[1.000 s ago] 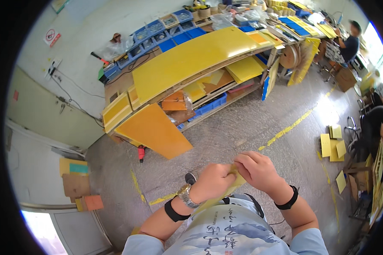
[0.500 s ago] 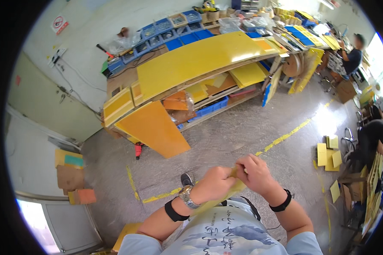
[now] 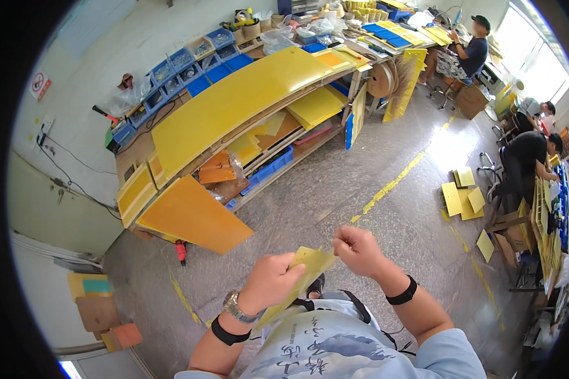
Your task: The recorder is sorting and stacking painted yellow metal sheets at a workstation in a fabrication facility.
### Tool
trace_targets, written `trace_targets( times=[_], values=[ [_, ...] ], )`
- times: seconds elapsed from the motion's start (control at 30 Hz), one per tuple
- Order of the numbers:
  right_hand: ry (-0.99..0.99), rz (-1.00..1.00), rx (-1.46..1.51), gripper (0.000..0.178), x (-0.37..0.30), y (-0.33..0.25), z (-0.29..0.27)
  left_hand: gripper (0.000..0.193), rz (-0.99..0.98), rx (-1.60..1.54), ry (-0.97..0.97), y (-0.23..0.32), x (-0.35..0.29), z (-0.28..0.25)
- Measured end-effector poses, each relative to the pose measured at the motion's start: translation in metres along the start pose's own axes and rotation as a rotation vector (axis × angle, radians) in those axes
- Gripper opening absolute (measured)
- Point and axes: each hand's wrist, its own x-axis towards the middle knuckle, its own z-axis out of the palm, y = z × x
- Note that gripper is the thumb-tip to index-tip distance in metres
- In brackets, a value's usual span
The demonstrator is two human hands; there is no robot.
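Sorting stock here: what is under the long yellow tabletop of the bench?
Under the long yellow tabletop a lower shelf holds yellow sheets, brownish boards and a blue crate. An orange panel leaning at the front hides what lies behind it.

1. Long worktop ahead, topped with a yellow board.
2. Blue bins along its far edge.
3. Orange panel leaning against its near end.
4. Yellow sheets on the floor, right.

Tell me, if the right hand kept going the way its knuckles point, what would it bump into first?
Probably the left hand, just across the yellow sheet that the right hand pinches; depth is uncertain.
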Motion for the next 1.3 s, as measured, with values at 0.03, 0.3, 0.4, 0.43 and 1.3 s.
trace_targets(
  times=[0.03,0.3,0.4,0.43,1.3],
  values=[
    [0.018,-0.002,0.0,0.005,-0.004,0.001,0.001,0.023,0.013,0.008,-0.01,-0.004,-0.001,-0.002],
    [-0.013,-0.204,-0.069,0.014,-0.017,0.031,-0.007,0.03,0.007,0.318,0.054,-0.015,-0.005,-0.003],
    [-0.086,-0.128,-0.061,0.017,-0.024,0.03,-0.006,0.032,0.073,0.376,0.052,-0.02,-0.004,0.002],
    [-0.14,-0.081,-0.066,0.019,-0.027,0.029,-0.005,0.033,0.081,0.406,0.054,-0.018,-0.004,0.002],
    [-0.315,-0.062,-0.353,0.026,-0.026,0.005,-0.004,0.016,0.211,0.586,0.009,-0.049,-0.02,0.02]
  ],
)
